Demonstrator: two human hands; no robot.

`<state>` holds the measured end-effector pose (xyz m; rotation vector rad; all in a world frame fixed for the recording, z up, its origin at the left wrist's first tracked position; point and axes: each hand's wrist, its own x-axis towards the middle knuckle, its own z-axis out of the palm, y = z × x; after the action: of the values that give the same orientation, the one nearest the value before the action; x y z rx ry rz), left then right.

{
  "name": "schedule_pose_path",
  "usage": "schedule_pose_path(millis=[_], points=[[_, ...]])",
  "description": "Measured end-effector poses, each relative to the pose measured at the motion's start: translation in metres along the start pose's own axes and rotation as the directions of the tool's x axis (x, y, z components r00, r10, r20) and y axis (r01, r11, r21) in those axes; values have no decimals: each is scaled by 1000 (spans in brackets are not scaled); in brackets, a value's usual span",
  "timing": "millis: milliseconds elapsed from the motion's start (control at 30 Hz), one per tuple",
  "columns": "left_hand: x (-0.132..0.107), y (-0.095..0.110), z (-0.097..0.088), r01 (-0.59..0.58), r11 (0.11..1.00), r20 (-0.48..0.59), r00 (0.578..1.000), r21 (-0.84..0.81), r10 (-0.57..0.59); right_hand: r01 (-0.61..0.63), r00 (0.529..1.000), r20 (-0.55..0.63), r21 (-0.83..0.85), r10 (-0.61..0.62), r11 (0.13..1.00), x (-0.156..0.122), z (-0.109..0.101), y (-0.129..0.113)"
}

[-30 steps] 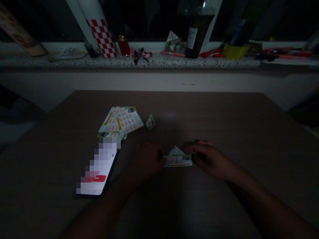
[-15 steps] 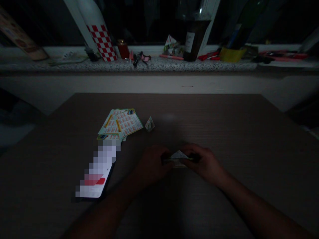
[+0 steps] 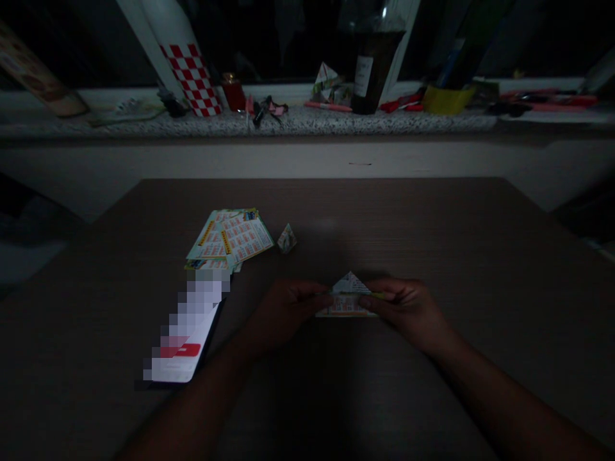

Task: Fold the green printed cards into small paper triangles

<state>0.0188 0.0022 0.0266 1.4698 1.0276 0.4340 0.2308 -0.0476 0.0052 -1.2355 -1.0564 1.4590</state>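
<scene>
A folded paper [image 3: 346, 303] with orange and green print is held between my two hands, its triangular peak pointing away from me above a straight lower band. My left hand [image 3: 293, 312] pinches its left side between thumb and fingers. On the right side, my right hand [image 3: 408, 308] grips it the same way, thumb lying on the front of the band. Some fingers are hidden behind the paper. Beyond my left hand stands a small folded paper piece [image 3: 287, 239]. Several printed paper sheets [image 3: 245, 235] lie overlapped to its left.
A lit phone [image 3: 185, 349], partly blurred out, lies on the brown table [image 3: 456, 243] left of my left forearm. Along the speckled window sill [image 3: 298, 125] stand a red-and-white checkered bottle [image 3: 195, 80], a dark labelled container [image 3: 372, 73], a yellow holder [image 3: 446, 100] and pens.
Both hands have moved slightly apart and the folded paper has been tilted up. More of its printed band and its triangular peak now show.
</scene>
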Motion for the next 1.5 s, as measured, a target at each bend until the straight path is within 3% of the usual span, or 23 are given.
schedule_pose_path(millis=[200, 367, 500, 667, 800, 967, 1100, 1333, 1500], points=[[0, 0, -4, -72, 997, 34, 997, -22, 73, 13, 1000, -12, 17, -12, 1000, -1, -3, -1], [-1, -1, -5, -92, 992, -43, 995, -88, 88, 44, 999, -19, 14, -44, 999, -1, -5, -1], [-4, 0, -2, -64, 998, -100, 993, -8, 63, 97, 995, -21, -8, -97, 995, -2, 0, -2], [-7, 1, 8, -145, 981, -145, 976, 129, 163, 148, 984, -83, -107, -157, 983, -4, 10, 0], [-8, 3, 13, -178, 973, -218, 954, 146, 207, 190, 961, -167, -184, -221, 965, -5, 11, 0], [-7, 4, 16, -162, 972, -257, 945, 169, 202, 249, 935, -191, -245, -298, 937, -8, 12, -1], [-6, 3, 18, -148, 973, -247, 950, 178, 190, 272, 919, -197, -308, -341, 912, -9, 12, 0], [-8, 6, 18, -186, 948, -128, 966, 260, 225, 304, 899, -182, -395, -399, 867, -8, 11, -1], [-9, 5, 18, -202, 934, -91, 967, 295, 237, 280, 919, -169, -357, -357, 891, -7, 10, -1]])
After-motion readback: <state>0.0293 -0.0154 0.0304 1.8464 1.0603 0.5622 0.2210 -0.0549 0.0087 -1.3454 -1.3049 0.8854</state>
